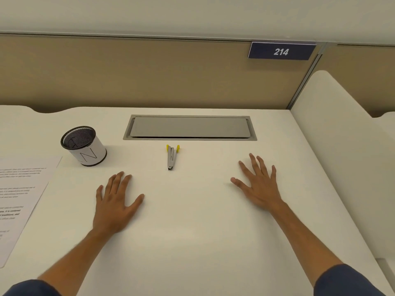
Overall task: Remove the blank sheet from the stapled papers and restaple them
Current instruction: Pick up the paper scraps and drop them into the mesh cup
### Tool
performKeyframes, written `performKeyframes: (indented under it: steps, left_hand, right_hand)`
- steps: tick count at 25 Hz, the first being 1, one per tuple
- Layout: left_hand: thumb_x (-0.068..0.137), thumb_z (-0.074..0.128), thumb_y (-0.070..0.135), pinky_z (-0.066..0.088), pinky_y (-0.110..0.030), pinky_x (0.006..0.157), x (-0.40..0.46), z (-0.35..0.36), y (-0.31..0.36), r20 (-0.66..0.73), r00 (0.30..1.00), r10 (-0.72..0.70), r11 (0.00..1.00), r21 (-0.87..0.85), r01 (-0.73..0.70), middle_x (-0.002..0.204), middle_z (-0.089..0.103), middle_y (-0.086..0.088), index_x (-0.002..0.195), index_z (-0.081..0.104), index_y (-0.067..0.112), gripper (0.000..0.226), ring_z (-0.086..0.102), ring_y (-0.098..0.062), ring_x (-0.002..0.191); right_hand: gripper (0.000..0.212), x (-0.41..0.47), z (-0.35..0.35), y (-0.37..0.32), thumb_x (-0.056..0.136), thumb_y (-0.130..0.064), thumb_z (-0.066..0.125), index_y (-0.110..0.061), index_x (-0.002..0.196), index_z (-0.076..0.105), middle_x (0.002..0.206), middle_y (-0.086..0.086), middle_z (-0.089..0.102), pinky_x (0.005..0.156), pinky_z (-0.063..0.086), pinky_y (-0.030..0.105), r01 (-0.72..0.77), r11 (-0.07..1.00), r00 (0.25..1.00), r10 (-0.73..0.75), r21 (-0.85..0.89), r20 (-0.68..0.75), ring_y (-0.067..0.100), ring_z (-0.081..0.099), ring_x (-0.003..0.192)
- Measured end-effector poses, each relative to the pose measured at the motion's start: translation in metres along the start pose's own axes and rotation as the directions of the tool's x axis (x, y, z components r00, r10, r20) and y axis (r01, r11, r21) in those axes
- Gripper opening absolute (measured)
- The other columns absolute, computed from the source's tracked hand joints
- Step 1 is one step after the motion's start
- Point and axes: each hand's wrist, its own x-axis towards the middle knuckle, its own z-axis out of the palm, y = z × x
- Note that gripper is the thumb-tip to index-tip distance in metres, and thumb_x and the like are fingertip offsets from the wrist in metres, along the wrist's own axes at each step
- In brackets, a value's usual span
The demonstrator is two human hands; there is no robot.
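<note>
Both hands are lying flat, fingers spread, on the white desk [192,231], the left hand [116,201] near the mesh pen cup [84,146] and printed papers [19,199], the right hand [258,184] well apart, with the stapler [171,157] sitting between them, farther back.

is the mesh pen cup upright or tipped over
Upright. The mesh pen cup stands on its base on the desk, its open rim facing up. Nothing shows sticking out of it.

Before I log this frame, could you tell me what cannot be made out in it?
Head view only:
- Papers: cut off by the left edge; staple and blank sheet unseen; print too small to read.
- Stapler: too small to see staples.
- Cup: mesh hides any contents.
</note>
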Motion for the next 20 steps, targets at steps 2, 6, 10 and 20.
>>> performKeyframes:
  steps: [2, 6, 10, 20]
  left_hand:
    - [0.081, 0.029, 0.070, 0.011, -0.048, 0.117, 0.000, 0.000, 0.001, 0.002, 1.000, -0.002, 1.000, -0.004, 0.002, 0.158, 0.028, 0.001, 0.146, 0.036, 0.024, 0.080, 0.018, -0.019, 0.147]
    - [0.081, 0.028, 0.071, 0.011, -0.048, 0.117, -0.001, 0.000, 0.001, 0.002, 1.000, -0.006, 1.000, -0.004, 0.006, 0.158, 0.028, 0.001, 0.146, 0.036, 0.024, 0.081, 0.018, -0.019, 0.147]
    - [0.081, 0.029, 0.071, 0.011, -0.048, 0.117, -0.001, 0.000, 0.001, 0.008, 1.000, 0.000, 1.000, -0.006, 0.000, 0.158, 0.028, 0.001, 0.146, 0.036, 0.024, 0.080, 0.018, -0.019, 0.147]
    - [0.081, 0.029, 0.070, 0.011, -0.049, 0.117, 0.000, -0.001, 0.000, 0.006, 1.000, 0.006, 1.000, -0.004, -0.006, 0.158, 0.028, 0.000, 0.145, 0.037, 0.023, 0.080, 0.018, -0.019, 0.147]
  right_hand:
    - [0.083, -0.018, 0.001, -0.010, 0.080, -0.082, 0.007, -0.041, 0.151, 0.009, 0.161, -0.008, -0.010, 0.118, -0.005, 0.052, 0.084, 0.996, 0.996, -0.084, 0.009, -0.036, 0.012, -0.014, 0.148]
    - [0.075, -0.049, 0.010, -0.030, 0.083, -0.082, 0.013, -0.048, 0.149, 0.003, 0.159, -0.012, -0.019, 0.118, -0.008, 0.053, 0.312, 0.950, 0.947, -0.310, -0.007, 0.086, 0.010, -0.020, 0.146]
    - [0.073, -0.040, 0.013, -0.022, 0.082, -0.082, 0.009, -0.051, 0.148, 0.003, 0.160, -0.011, -0.016, 0.117, -0.010, 0.052, 0.207, 0.977, 0.978, -0.205, -0.049, 0.034, 0.012, -0.017, 0.147]
    - [0.025, 0.004, -0.018, -0.001, 0.086, -0.026, 0.067, -0.021, 0.108, 0.057, 0.114, -0.006, 0.057, 0.085, 0.044, 0.030, 0.089, 0.913, 0.958, 0.031, 0.399, -0.284, 0.015, 0.057, 0.104]
